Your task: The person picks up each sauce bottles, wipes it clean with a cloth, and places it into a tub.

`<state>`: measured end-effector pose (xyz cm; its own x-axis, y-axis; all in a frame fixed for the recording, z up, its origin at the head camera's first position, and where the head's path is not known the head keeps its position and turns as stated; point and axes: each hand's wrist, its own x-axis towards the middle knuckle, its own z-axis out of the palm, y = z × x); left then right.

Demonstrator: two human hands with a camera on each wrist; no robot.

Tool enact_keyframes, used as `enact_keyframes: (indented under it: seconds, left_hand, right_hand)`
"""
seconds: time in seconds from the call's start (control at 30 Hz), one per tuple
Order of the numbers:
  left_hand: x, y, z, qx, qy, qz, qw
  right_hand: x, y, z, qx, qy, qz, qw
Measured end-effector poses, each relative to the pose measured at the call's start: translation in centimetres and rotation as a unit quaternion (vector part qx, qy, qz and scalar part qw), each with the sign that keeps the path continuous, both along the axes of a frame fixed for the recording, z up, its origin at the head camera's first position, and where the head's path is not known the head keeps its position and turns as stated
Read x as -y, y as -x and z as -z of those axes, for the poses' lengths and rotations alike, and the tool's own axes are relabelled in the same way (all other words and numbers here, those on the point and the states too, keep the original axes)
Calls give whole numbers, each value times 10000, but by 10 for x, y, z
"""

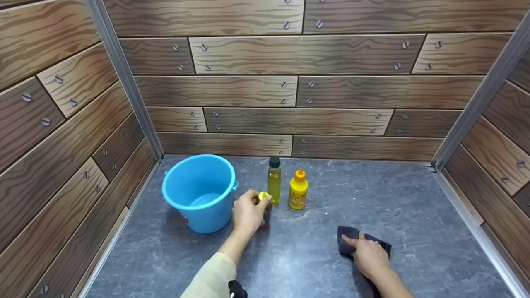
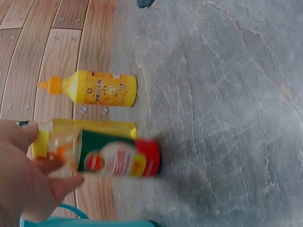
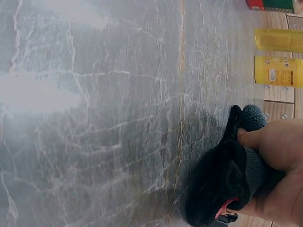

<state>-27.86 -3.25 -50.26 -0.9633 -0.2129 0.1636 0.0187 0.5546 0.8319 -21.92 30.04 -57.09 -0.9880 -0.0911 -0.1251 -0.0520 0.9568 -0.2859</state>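
Note:
My left hand (image 1: 248, 211) grips a small bottle (image 2: 120, 158) with a yellow cap (image 1: 263, 195) and a red and green label, holding it near the top, just right of the blue bucket (image 1: 207, 217). The bottle looks blurred in the left wrist view. Behind it stand a clear bottle of yellow liquid (image 1: 273, 182) with a black cap and a yellow bottle (image 1: 297, 190) with an orange cap. My right hand (image 1: 368, 256) lies on a dark cloth (image 1: 347, 231) on the grey surface. In the right wrist view the thumb and fingers (image 3: 274, 146) hold the bunched cloth (image 3: 218, 184).
The grey marbled surface (image 1: 414, 215) is closed in by wood-patterned walls (image 1: 290, 95) at the left, back and right, with metal corner posts (image 1: 124, 78). The bucket stands near the back left corner.

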Motion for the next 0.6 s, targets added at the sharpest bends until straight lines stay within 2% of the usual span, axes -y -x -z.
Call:
enact_keyframes:
  seconds: [0.1, 0.27, 0.33, 0.5, 0.6]
  left_hand:
    - [4, -1, 0, 327, -511, 687, 9958]
    - [11, 0, -2, 693, -1031, 1604, 9792]
    - [13, 1, -3, 776, -1060, 1839, 9741]
    - [14, 2, -8, 862, -796, 2226, 9678]
    - [14, 3, -12, 980, -601, 2354, 9651]
  right_hand:
    - [1, 0, 0, 32, -7, 16, 10000]
    - [4, 0, -3, 117, 12, 44, 9999]
    - [5, -1, -2, 98, 14, 4, 10000]
    - [8, -6, 1, -33, 25, -93, 9999]
    - [11, -9, 3, -95, 77, -103, 9999]
